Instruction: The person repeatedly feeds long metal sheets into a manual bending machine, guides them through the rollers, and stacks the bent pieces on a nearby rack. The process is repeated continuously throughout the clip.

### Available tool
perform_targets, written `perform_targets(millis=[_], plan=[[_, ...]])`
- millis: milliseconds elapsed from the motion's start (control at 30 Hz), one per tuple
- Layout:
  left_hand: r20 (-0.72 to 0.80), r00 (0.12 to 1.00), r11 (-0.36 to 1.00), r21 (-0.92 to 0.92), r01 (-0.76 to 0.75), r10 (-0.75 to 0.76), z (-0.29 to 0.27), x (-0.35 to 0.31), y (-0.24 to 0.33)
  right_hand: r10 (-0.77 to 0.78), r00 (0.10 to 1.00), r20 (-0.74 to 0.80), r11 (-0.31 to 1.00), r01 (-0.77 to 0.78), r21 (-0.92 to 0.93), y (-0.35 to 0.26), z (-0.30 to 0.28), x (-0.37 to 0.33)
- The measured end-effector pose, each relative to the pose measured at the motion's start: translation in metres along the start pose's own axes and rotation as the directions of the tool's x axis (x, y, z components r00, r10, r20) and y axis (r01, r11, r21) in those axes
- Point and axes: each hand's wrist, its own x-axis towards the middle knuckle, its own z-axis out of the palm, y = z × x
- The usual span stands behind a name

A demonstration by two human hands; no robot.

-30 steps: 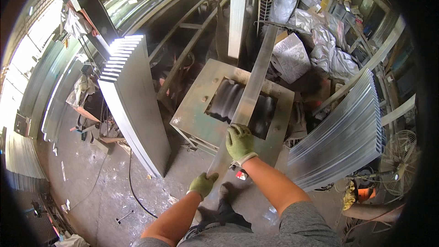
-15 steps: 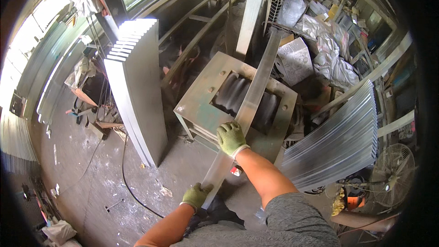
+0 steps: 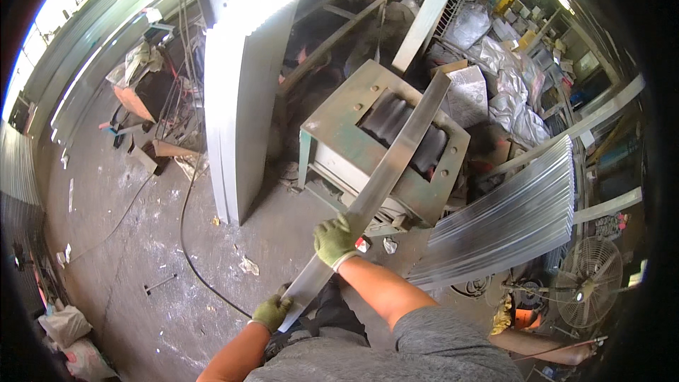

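A long, flat silver metal bar (image 3: 387,173) slants from near my body up over a green-grey machine (image 3: 339,117) with ridged dark rollers (image 3: 385,120) in its top opening. My right hand (image 3: 334,240), in a green work glove, is wrapped round the bar at its lower middle. Close to the bar's near end, my left hand (image 3: 271,311), gloved alike, grips its edge. Both hands are closed on it. The bar's far end lies above the far side of the machine; whether it touches the top, I cannot tell.
At left of the machine stands a tall stack of silver panels (image 3: 244,113). Many long metal strips (image 3: 506,216) lean at the right, near a round caged fan (image 3: 585,279). A black hose (image 3: 185,233) crosses the littered floor. Silvery sheeting (image 3: 506,92) and boxes crowd the far right.
Both hands have drawn the bar back toward me and a little left, so its far end now lies nearer. My view has shifted too. The grip stays closed.
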Motion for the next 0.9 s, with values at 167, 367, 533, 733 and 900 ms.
perform_targets(millis=[167, 367, 533, 733, 900], plan=[[-0.044, 0.994, 0.995, -0.008, 0.099, -0.099, 0.005, -0.050, -0.092, -0.026, 0.995, 0.096, 0.996, 0.018, 0.083, -0.096, 0.022, -0.048], [-0.054, 0.984, 0.984, 0.030, 0.174, -0.172, 0.015, -0.118, -0.204, -0.257, 0.964, 0.073, 0.931, 0.227, 0.286, -0.182, 0.049, -0.113], [0.010, 0.980, 0.980, -0.003, 0.197, -0.197, -0.008, -0.180, -0.259, -0.755, 0.654, 0.039, 0.598, 0.664, 0.448, -0.189, 0.083, -0.122], [-0.040, 0.999, 0.996, -0.088, -0.005, 0.001, -0.013, -0.121, -0.269, -0.624, 0.781, -0.025, 0.736, 0.598, 0.319, -0.151, 0.053, -0.099], [0.059, 0.996, 0.955, -0.286, 0.077, -0.063, -0.010, -0.029, -0.196, -0.516, 0.848, -0.118, 0.828, 0.530, 0.183, -0.071, -0.025, -0.060]])
